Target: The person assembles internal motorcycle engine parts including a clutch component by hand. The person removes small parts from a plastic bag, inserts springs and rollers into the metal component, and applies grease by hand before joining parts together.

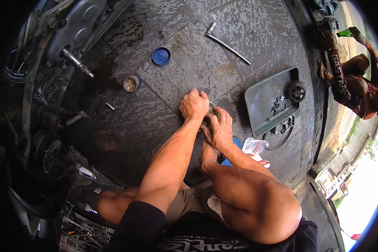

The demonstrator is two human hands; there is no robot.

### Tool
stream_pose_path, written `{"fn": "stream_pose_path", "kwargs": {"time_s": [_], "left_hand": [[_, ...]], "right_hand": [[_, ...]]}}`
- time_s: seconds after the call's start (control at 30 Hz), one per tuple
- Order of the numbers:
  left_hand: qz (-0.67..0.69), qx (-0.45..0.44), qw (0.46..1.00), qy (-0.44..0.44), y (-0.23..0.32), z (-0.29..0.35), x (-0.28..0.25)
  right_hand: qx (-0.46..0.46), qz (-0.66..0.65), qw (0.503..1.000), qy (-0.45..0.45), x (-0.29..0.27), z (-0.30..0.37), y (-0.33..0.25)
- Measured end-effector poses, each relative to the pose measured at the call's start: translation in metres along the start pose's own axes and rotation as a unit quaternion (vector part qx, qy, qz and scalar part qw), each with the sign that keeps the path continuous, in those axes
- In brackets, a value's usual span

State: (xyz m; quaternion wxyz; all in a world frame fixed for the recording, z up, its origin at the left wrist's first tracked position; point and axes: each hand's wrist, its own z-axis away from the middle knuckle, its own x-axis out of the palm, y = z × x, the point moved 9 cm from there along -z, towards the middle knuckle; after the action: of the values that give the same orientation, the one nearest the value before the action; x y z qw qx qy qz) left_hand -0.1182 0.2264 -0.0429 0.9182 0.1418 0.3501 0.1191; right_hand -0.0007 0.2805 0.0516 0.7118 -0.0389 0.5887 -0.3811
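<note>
My left hand (194, 104) is closed in a fist, pressing down on a small metal part (211, 110) on the dark stone floor. My right hand (219, 128) lies just beside it, fingers curled over the same part. Most of the part is hidden under both hands. I am crouched, with my knee (264, 210) at the lower right.
A grey tray (264, 98) with screws and a black pulley (296, 91) lies to the right. A blue lid (161, 56), a small round cup (131, 83) and an L-shaped wrench (227, 43) lie farther off. An opened engine (67, 38) fills the left. Another person (357, 84) sits at the right.
</note>
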Motion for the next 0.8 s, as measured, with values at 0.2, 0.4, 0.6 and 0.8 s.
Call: {"fn": "stream_pose_path", "kwargs": {"time_s": [0.2, 0.4, 0.6, 0.8], "left_hand": [[-0.002, 0.022, 0.999, 0.023, 0.008, -0.001, -0.003], [-0.039, 0.048, 0.998, -0.012, 0.020, 0.010, 0.000], [-0.025, 0.014, 0.998, -0.049, 0.009, 0.001, 0.007], [-0.025, 0.026, 0.999, -0.038, 0.010, 0.000, 0.008]], "right_hand": [[-0.003, -0.034, 0.999, 0.023, 0.000, -0.005, 0.001], [0.011, -0.054, 0.998, 0.010, 0.003, 0.000, 0.007], [0.021, -0.045, 0.999, 0.023, 0.007, -0.004, 0.012], [0.077, 0.023, 0.996, 0.027, 0.010, -0.002, 0.021]]}}
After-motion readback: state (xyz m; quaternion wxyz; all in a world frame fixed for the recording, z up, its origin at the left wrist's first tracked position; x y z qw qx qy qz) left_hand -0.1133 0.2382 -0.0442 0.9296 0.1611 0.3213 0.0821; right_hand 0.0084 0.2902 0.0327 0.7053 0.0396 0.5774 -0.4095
